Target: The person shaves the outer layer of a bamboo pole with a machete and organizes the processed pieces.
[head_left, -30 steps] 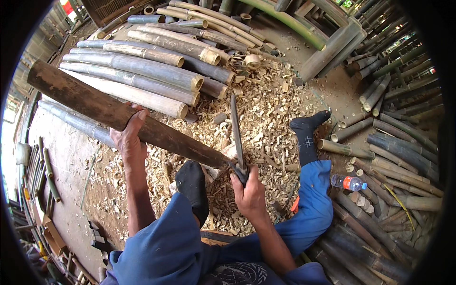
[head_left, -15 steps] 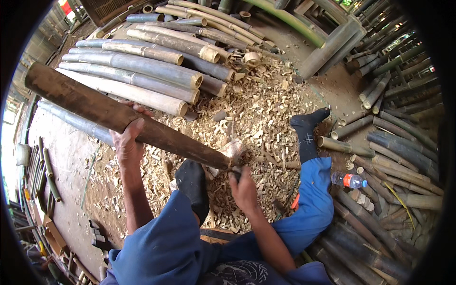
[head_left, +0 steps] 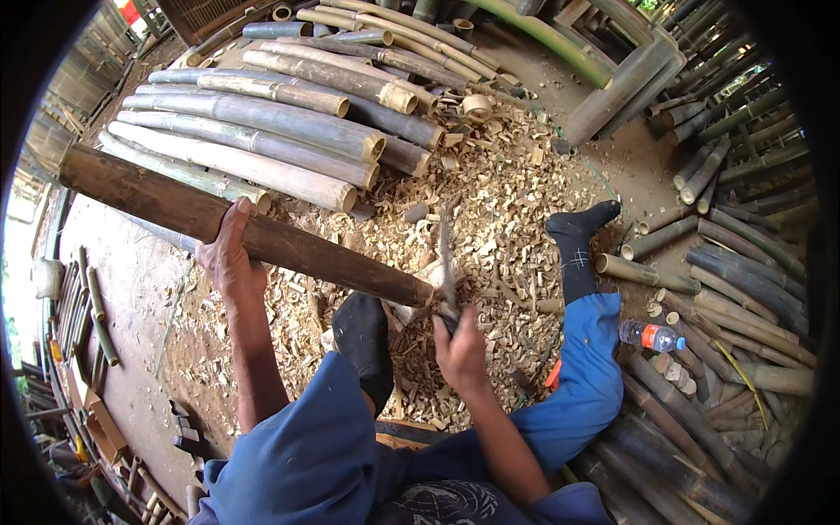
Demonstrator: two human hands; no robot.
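Bamboo pole (head_left: 315, 255) and knife (head_left: 446, 254) in hand
Your left fingers (head_left: 234, 220) clamp the pole — right fingers (head_left: 466, 322) wrap the knife's handle (head_left: 450, 318), blade (head_left: 447, 273) beyond them.

"What is the person wearing?"
"Blue trousers (head_left: 297, 429), plus a dark top (head_left: 398, 509) at six o'clock, printed with a pale emblem (head_left: 464, 503) (rounded, only partly visible)."
"And the feet?"
"Black, sock-like footwear (head_left: 361, 341). The one near three o'clock bears a white crosshatched mark (head_left: 579, 259)."
"Sleeves?"
"The forearms (head_left: 258, 372), at eight and five o'clock, are bare."
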